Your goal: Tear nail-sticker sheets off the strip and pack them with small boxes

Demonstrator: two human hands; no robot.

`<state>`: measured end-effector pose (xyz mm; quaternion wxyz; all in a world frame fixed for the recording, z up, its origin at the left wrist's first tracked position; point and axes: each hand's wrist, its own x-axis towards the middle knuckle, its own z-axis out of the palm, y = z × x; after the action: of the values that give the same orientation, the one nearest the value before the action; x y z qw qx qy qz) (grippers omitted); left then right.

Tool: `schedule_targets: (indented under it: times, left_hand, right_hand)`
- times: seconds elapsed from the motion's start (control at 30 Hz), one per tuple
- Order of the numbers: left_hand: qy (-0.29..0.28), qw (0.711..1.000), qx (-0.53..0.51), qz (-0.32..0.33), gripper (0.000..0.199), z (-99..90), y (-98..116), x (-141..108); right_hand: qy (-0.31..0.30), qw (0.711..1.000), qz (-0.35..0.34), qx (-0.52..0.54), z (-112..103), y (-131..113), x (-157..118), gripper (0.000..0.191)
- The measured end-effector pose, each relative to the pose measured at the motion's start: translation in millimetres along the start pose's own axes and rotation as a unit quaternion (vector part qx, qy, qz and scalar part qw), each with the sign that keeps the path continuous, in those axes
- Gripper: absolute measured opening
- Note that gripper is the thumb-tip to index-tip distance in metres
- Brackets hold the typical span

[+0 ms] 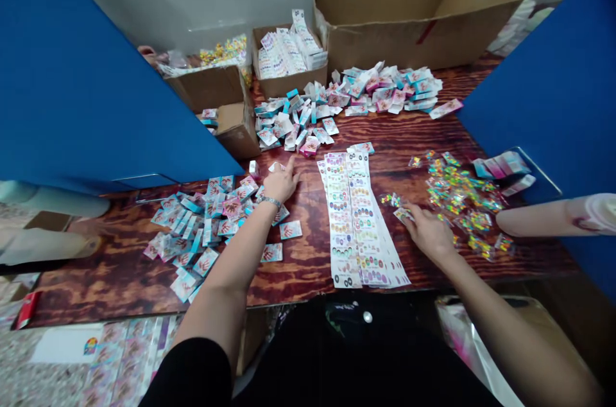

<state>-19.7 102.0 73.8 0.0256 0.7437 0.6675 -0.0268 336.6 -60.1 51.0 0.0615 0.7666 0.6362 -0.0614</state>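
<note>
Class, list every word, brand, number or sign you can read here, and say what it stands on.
No text can be read.
Small white, blue and pink cardboard boxes: print too small.
Long white paper strips with coloured ovals: print too small.
Red packet: marks blurred.
White sheet with round multicoloured logo: unreadable.

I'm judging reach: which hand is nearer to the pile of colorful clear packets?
Right: the right hand is at the left edge of the colorful clear packets, while the left hand is farther off, across the printed strips, by the small boxes.
</note>
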Motion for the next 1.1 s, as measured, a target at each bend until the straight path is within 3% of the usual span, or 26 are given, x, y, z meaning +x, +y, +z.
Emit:
schedule_targets:
  times: [0.13,0.23,0.37,0.47,0.57,0.67,0.77,0.9,1.1]
  left_hand:
    - [-0.003,1.000,0.011,0.002,0.051,5.0,6.0,7.6]
    - [0.003,0.999,-0.007,0.033,0.039,8.2,6.7,-2.6]
    - [0.054,0.986,-0.097,0.123,0.035,6.9,11.7,-33.6]
    - [0.105,0.942,-0.240,0.212,0.047,0.0,22.1,-60.6]
    - [0.079,0.905,-0.330,0.255,0.057,-9.0,33.9,-84.1]
    - [0.041,0.889,-0.359,0.281,0.056,-16.2,41.5,-101.5]
    - [0.031,0.879,-0.368,0.302,0.049,-20.8,43.4,-111.9]
    - [0.027,0.869,-0.385,0.311,0.045,-25.3,42.4,-116.1]
    - [0.020,0.868,-0.373,0.327,0.047,-30.7,43.6,-114.9]
  right_hand:
    - [-0.044,0.998,0.034,0.004,-4.2,4.0,-6.5,0.040]
    - [-0.047,0.999,0.015,0.014,-6.5,7.1,-13.8,0.038]
    - [0.056,0.985,-0.097,0.129,-18.5,-4.9,-22.2,0.030]
    - [0.142,0.944,-0.187,0.233,-41.6,-29.9,-25.7,0.021]
    - [0.211,0.900,-0.260,0.279,-69.4,-59.3,-25.1,0.018]
    - [0.289,0.871,-0.325,0.229,-87.6,-80.1,-20.5,0.020]
    - [0.340,0.846,-0.397,0.103,-92.5,-87.3,-15.9,0.020]
    - [0.361,0.814,-0.453,-0.041,-91.4,-86.5,-15.4,0.016]
    - [0.362,0.781,-0.502,-0.084,-95.9,-86.0,-18.4,0.016]
